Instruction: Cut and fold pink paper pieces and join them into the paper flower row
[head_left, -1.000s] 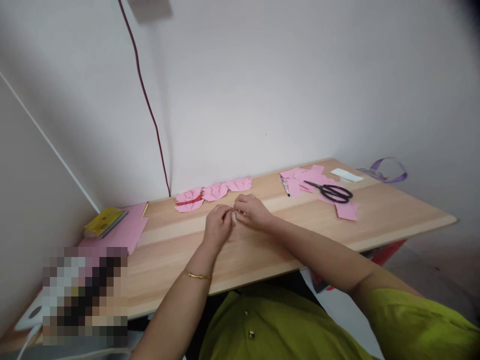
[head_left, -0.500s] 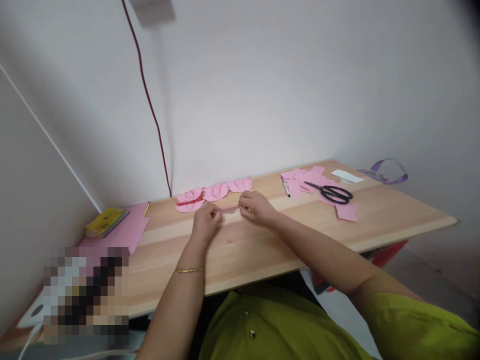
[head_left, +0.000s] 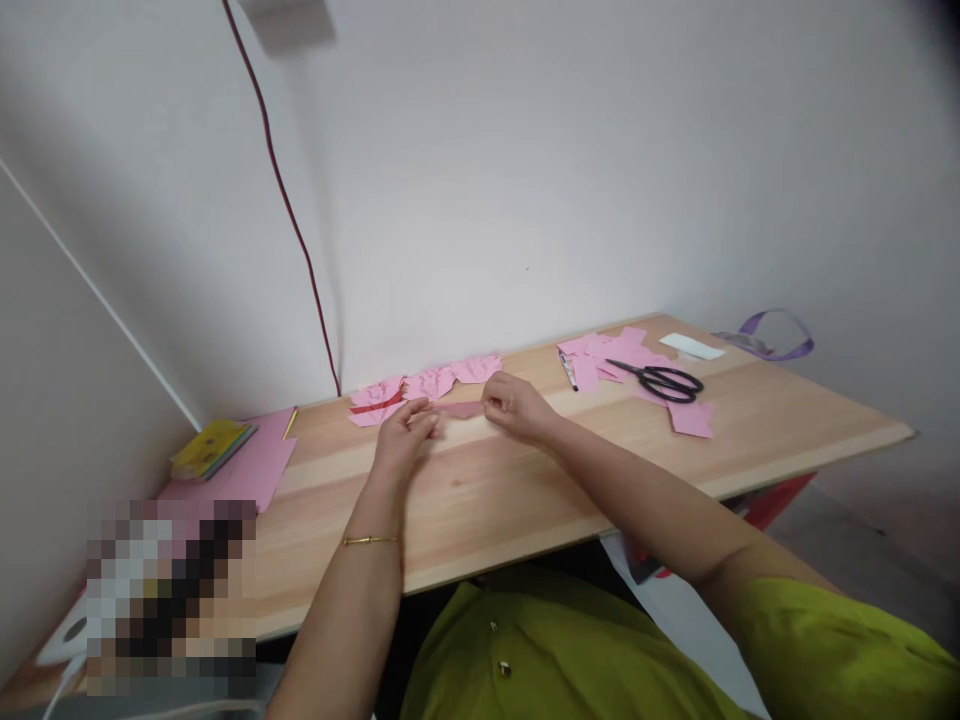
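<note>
A small folded piece of pink paper (head_left: 460, 409) is stretched between my hands, just above the table or on it; I cannot tell which. My right hand (head_left: 519, 406) pinches its right end between thumb and fingertips. At its left end is my left hand (head_left: 405, 432), with the thumb and fingers parted and the fingertips close to the paper's edge. Behind my hands, along the wall, lie several crinkled pink paper shapes (head_left: 430, 383). A dark red strip (head_left: 377, 404) lies across the leftmost of them.
On the right of the wooden table (head_left: 480, 510) are black-handled scissors (head_left: 660, 381), pink paper scraps (head_left: 600, 348), a pen (head_left: 568, 370) and a white strip (head_left: 691, 346). Pink sheets (head_left: 259, 470) and a yellow booklet (head_left: 210, 447) lie left. A purple loop (head_left: 802, 340) hangs beyond the far edge.
My left thumb and fingers have parted from their closed pinch, and the hand has shifted slightly left. More of the pink paper shows between my hands. My right hand keeps its pinch.
</note>
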